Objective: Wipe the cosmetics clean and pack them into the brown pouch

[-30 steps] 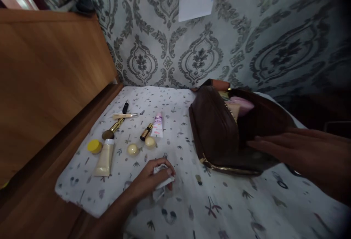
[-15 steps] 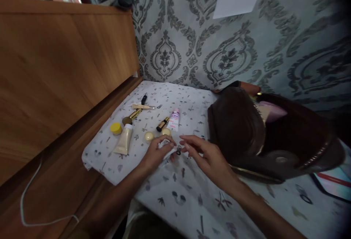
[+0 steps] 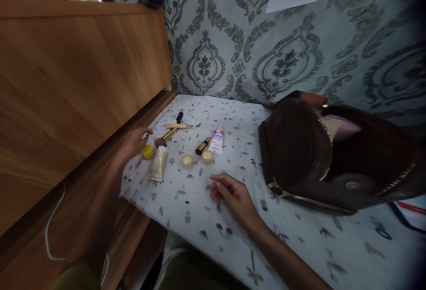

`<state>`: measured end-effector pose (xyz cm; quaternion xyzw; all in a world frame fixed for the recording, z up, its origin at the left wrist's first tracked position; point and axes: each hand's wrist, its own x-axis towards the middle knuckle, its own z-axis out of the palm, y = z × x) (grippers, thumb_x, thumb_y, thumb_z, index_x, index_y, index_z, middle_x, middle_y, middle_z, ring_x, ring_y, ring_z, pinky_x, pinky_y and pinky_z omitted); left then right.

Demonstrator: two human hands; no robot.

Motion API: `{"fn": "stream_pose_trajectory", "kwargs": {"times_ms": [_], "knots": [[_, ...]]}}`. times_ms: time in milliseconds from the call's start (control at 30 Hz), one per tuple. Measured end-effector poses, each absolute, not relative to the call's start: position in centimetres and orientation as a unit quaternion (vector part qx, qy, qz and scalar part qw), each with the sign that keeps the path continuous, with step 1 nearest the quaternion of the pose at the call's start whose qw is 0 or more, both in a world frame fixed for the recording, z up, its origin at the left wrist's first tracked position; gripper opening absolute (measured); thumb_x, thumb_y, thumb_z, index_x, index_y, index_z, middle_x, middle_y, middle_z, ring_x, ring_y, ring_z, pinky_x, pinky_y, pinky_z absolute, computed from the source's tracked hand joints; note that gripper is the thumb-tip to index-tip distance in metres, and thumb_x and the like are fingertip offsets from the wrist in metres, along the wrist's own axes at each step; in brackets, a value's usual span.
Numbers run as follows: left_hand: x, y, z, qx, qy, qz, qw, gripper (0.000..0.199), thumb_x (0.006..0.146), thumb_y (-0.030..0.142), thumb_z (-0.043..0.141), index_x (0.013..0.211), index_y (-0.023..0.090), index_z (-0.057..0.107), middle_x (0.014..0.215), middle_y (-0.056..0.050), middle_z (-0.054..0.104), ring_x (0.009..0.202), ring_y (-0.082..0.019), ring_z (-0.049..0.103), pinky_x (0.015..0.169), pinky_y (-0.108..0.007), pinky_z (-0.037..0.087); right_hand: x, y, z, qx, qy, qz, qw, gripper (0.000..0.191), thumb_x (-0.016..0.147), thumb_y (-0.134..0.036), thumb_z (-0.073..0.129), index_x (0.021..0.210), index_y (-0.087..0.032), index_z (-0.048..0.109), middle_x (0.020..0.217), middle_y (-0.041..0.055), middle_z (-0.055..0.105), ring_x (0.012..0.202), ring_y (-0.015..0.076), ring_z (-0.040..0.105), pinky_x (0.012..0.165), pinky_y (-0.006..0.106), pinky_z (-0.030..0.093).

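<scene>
My left hand [image 3: 135, 143] is open at the cloth's left edge, beside a yellow-lidded jar [image 3: 147, 151] and a makeup brush [image 3: 160, 142]; nothing shows in it. My right hand [image 3: 231, 194] hovers low over the patterned cloth [image 3: 186, 196], fingers loosely bent but apart, with nothing visible between them. Two small round cream items [image 3: 187, 161] lie above it. Behind them are a gold-and-black tube [image 3: 203, 146] and a pink-and-white tube [image 3: 217, 141]. A beige tube [image 3: 157, 164] lies near the jar. Farther back are a pale-handled brush [image 3: 179, 125] and a small black item [image 3: 180, 116].
An open dark brown bag [image 3: 293, 148] with a pink item [image 3: 342, 128] inside stands at the right. Part of a phone-like device [image 3: 412, 212] shows beside it. A wooden cabinet [image 3: 83, 72] borders the left, with a white cable [image 3: 49, 232] below. Patterned wallpaper is behind.
My left hand has moved left from the centre to the jar, and the white thing it held no longer shows. My right hand is slightly lower, its fingers more bent. The view has shifted a little.
</scene>
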<state>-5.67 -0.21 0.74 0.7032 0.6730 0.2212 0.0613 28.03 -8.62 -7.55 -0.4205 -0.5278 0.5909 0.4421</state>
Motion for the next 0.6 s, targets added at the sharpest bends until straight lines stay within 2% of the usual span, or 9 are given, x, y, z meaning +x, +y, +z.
{"fn": "stream_pose_trajectory", "kwargs": {"times_ms": [100, 200, 400, 600], "knots": [[-6.8, -1.2, 0.2, 0.736, 0.646, 0.160, 0.128, 0.040, 0.081, 0.043, 0.052, 0.111, 0.021, 0.068, 0.115, -0.007, 0.070, 0.104, -0.027, 0.064, 0.093, -0.037, 0.048, 28.3, -8.7, -8.0, -0.412, -0.547, 0.585, 0.435, 0.041, 0.084, -0.054, 0.063, 0.098, -0.016, 0.067, 0.077, 0.0058, 0.069, 0.062, 0.0147, 0.063, 0.057, 0.029, 0.054], [-7.0, -2.2, -0.9, 0.747, 0.628, 0.122, 0.181, 0.052, 0.078, 0.052, 0.057, 0.121, 0.021, 0.063, 0.124, -0.009, 0.066, 0.113, -0.029, 0.060, 0.097, -0.038, 0.046, 28.4, -8.9, -8.5, -0.409, -0.562, 0.577, 0.429, 0.040, 0.086, -0.053, 0.061, 0.099, -0.016, 0.067, 0.077, 0.0052, 0.068, 0.062, 0.0145, 0.064, 0.057, 0.028, 0.054], [-6.6, -3.2, -2.7, 0.738, 0.646, 0.142, 0.130, 0.045, 0.085, 0.049, 0.051, 0.119, 0.022, 0.061, 0.122, -0.008, 0.065, 0.115, -0.029, 0.059, 0.099, -0.040, 0.044, 28.4, -9.2, -9.1, -0.402, -0.601, 0.550, 0.419, 0.035, 0.090, -0.048, 0.057, 0.100, -0.015, 0.066, 0.078, 0.0050, 0.067, 0.062, 0.0139, 0.064, 0.057, 0.027, 0.053], [-6.2, -2.8, -2.2, 0.725, 0.667, 0.121, 0.122, 0.050, 0.085, 0.052, 0.049, 0.125, 0.021, 0.059, 0.123, -0.009, 0.066, 0.116, -0.029, 0.059, 0.096, -0.037, 0.045, 28.5, -9.3, -8.6, -0.400, -0.629, 0.528, 0.408, 0.029, 0.090, -0.041, 0.054, 0.100, -0.016, 0.066, 0.077, 0.0042, 0.067, 0.062, 0.0137, 0.064, 0.058, 0.026, 0.053]]}}
